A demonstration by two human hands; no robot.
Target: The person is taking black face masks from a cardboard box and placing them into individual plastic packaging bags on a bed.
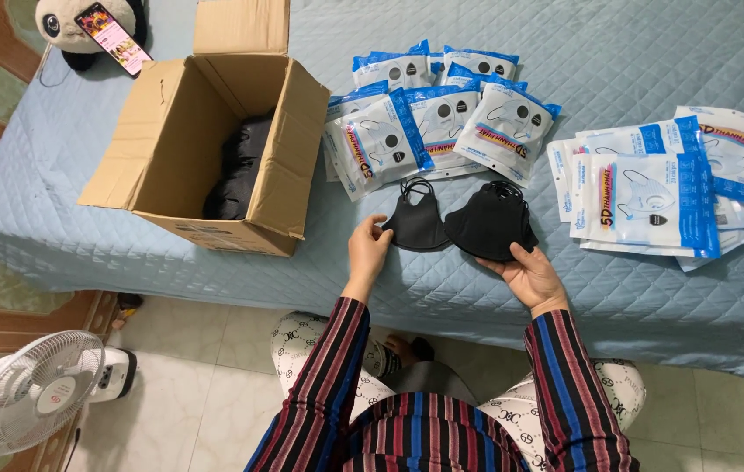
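My left hand [367, 247] pinches the left edge of a single black face mask [415, 223] that lies on the pale blue quilted bed [634, 52]. My right hand [529, 273] holds a small stack of black masks [490, 223] from below, just right of the single one. The two mask groups touch at the middle. Both sleeves are striped in red, blue and black.
An open cardboard box [214, 149] with more black masks inside stands to the left. Filled blue-and-white mask packets [442, 122] lie behind the hands, and flat packets [660, 197] are stacked at right. A panda toy with a phone [114, 35] sits far left; a fan [35, 389] stands on the floor.
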